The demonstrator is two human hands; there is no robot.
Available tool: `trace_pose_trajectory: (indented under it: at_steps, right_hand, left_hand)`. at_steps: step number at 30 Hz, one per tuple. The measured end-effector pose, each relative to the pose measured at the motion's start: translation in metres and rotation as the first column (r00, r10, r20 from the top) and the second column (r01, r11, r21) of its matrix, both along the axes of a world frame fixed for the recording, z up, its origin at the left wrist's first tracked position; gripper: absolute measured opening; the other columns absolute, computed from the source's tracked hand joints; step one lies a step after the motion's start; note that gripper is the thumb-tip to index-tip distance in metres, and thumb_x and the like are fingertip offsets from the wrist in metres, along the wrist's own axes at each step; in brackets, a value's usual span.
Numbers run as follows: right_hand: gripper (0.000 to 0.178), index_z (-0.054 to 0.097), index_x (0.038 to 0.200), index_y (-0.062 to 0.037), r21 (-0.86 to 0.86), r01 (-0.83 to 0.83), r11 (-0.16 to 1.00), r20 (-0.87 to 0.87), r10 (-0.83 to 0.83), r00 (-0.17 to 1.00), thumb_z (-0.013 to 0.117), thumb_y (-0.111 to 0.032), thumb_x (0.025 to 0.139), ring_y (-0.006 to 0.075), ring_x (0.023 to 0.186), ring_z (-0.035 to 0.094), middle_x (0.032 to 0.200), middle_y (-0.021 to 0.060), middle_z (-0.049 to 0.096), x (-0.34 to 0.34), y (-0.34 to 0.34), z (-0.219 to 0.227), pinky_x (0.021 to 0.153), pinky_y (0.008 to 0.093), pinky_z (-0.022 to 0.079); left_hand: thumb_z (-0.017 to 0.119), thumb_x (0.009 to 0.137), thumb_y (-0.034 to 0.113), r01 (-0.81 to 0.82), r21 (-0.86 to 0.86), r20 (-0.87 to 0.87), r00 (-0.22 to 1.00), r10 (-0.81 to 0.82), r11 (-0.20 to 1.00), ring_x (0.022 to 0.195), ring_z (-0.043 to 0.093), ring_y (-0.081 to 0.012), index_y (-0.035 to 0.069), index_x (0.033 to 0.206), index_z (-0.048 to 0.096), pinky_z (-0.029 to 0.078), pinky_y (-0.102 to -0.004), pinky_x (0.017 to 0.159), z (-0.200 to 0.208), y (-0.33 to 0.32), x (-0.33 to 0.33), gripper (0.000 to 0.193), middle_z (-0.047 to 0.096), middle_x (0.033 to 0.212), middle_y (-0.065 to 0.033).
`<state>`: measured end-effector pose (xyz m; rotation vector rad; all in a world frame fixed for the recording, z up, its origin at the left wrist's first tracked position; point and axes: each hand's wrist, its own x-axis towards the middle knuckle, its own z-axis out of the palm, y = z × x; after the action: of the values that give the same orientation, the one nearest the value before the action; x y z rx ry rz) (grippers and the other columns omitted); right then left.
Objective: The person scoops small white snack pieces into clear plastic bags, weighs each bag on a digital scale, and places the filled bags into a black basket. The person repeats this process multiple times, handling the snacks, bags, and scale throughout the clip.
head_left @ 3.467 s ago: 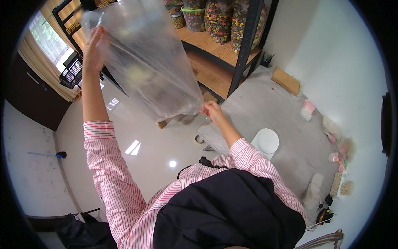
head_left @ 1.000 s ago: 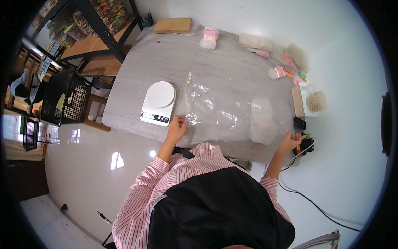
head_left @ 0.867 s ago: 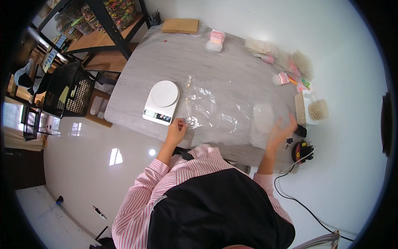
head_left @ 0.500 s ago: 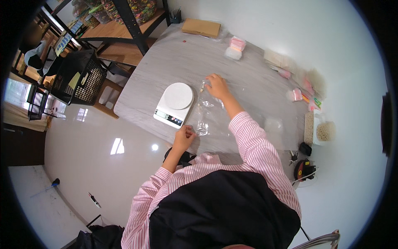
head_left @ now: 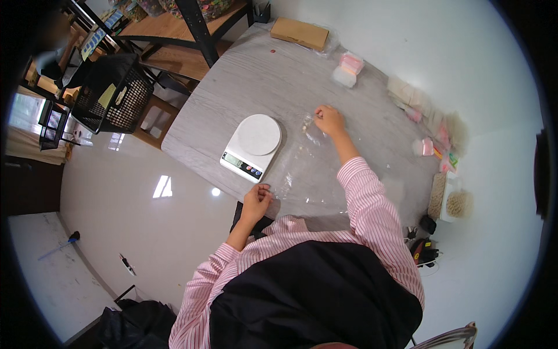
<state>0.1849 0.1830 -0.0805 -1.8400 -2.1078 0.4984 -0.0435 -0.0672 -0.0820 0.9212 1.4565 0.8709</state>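
Note:
A clear plastic bag (head_left: 299, 168) lies flat on the grey table, right of a white kitchen scale (head_left: 238, 154) with a round platform. A few small pale pieces (head_left: 306, 126) show at its far end. My right hand (head_left: 329, 120) is closed there, fingertips pinching what looks like the bag's edge. At the table's front edge, my left hand (head_left: 257, 201) has its fingers curled together near the bag's near corner. Whatever is between them, if anything, is too small to tell. Nothing rests on the scale's platform.
At the back lie a flat brown cardboard box (head_left: 299, 33) and a pink-and-white bundle (head_left: 348, 70). Plastic packets (head_left: 427, 104) and a white container (head_left: 449, 198) line the wall on the right. A black basket (head_left: 113, 96) stands left of the table.
My right hand has moved right, and the bag now lies flatter and further from the scale. My left hand stays by the front edge. The whole view has shifted slightly.

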Motion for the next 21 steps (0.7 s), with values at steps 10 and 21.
trace_pose_trajectory:
  at_steps: [10, 21]
  right_hand:
    - [0.028, 0.064, 0.084, -0.0105, -0.134, -0.027, 0.991, -0.078, 0.017, 0.997, 0.058, -0.037, 0.076, 0.0260, 0.077, 0.060, 0.078, 0.0078, 0.064, -0.013, 0.008, -0.002, 0.073, 0.0375, 0.042]
    - [0.034, 0.063, 0.083, -0.0059, 0.007, 0.093, 0.996, -0.331, -0.085, 0.940, 0.063, -0.039, 0.075, 0.0227, 0.070, 0.060, 0.077, 0.0098, 0.063, 0.005, -0.005, 0.004, 0.063, 0.0328, 0.045]
  left_hand:
    - [0.058, 0.079, 0.003, 0.058, 0.042, -0.175, 0.983, -0.050, 0.997, 0.061, 0.060, -0.0136, -0.004, 0.094, 0.052, 0.048, -0.0238, 0.054, 0.001, 0.000, -0.005, 0.017, 0.056, 0.079, -0.0095]
    - [0.064, 0.072, 0.006, 0.164, 0.044, -0.439, 0.889, -0.129, 0.985, 0.071, 0.058, -0.0279, -0.004, 0.089, 0.051, 0.047, -0.0328, 0.063, 0.026, -0.005, -0.006, 0.024, 0.056, 0.083, -0.0175]
